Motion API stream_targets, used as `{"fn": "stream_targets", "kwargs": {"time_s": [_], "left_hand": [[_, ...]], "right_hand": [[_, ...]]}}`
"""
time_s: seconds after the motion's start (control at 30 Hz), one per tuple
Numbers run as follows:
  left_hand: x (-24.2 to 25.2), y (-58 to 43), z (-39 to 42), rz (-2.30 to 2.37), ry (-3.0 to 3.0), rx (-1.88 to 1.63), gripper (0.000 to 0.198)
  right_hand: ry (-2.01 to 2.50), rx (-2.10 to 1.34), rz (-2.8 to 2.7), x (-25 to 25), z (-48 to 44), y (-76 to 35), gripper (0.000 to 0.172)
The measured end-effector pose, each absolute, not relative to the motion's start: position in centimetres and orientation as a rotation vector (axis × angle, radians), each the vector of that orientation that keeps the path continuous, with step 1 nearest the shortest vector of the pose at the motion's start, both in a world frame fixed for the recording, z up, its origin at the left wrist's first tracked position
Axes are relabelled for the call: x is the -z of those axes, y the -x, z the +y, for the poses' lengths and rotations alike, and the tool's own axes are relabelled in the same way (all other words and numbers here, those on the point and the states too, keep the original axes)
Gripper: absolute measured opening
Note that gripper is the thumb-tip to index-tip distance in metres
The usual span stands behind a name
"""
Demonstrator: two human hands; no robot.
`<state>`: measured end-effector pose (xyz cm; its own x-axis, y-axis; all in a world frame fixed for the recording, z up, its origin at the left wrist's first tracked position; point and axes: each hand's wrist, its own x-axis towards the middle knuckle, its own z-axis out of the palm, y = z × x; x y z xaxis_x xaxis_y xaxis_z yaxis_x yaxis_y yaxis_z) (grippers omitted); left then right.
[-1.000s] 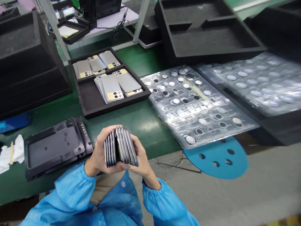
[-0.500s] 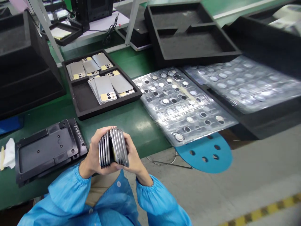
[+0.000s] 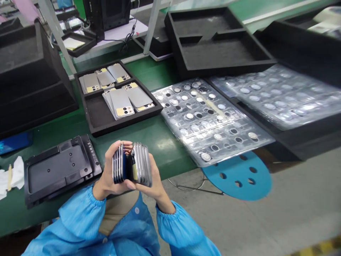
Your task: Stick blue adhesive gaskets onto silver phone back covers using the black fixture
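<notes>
My left hand (image 3: 109, 174) is wrapped round a stack of smartphones (image 3: 118, 164) held on edge. A second stack of smartphones (image 3: 142, 165) is gripped in my right hand (image 3: 154, 177). Between the two stacks a gap widens toward the top, showing a dark face on the left and a yellow patch on the right. Both stacks are above the bench's front edge, close to my body. More silver smartphones (image 3: 121, 101) with yellow camera areas lie in piles in a divided black tray (image 3: 97, 124) beyond my hands.
A black fixture plate (image 3: 58, 170) lies left, beside white tissue (image 3: 18, 172). Black trays (image 3: 34, 71) stack up behind it. On the right, clear plastic sheets with round pieces (image 3: 202, 124) overhang the bench edge. A blue round stool (image 3: 237, 177) stands below, and an upper tray (image 3: 215, 49) sits behind.
The gap between the two smartphone stacks has widened. My right hand with its stack has shifted slightly right. The whole view has moved a little.
</notes>
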<state>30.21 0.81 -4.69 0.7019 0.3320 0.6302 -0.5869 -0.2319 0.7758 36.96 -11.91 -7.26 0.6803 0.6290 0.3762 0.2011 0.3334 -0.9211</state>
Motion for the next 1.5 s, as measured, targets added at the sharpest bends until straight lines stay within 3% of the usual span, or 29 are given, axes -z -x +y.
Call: {"fn": "stream_targets", "kwargs": {"time_s": [0.17, 0.8, 1.03, 1.5], "left_hand": [[4.4, -30.2, 0.9, -0.228, -1.618, -0.877, 0.106], [5.4, -30.5, 0.6, -0.196, -1.554, -0.882, 0.102], [6.0, -30.4, 1.0, -0.217, -1.605, -0.893, 0.118], [5.7, -30.1, 1.3, -0.243, -1.682, -0.91, 0.109]], "right_hand": [[1.239, -0.302, -0.826, 7.4, -11.8, -36.8, 0.074], [1.333, -0.368, -0.823, 6.3, -12.4, -37.0, 0.078], [1.342, -0.357, -0.819, 6.4, -12.3, -36.9, 0.079], [1.36, -0.283, -0.817, 6.6, -12.2, -36.7, 0.079]]}}
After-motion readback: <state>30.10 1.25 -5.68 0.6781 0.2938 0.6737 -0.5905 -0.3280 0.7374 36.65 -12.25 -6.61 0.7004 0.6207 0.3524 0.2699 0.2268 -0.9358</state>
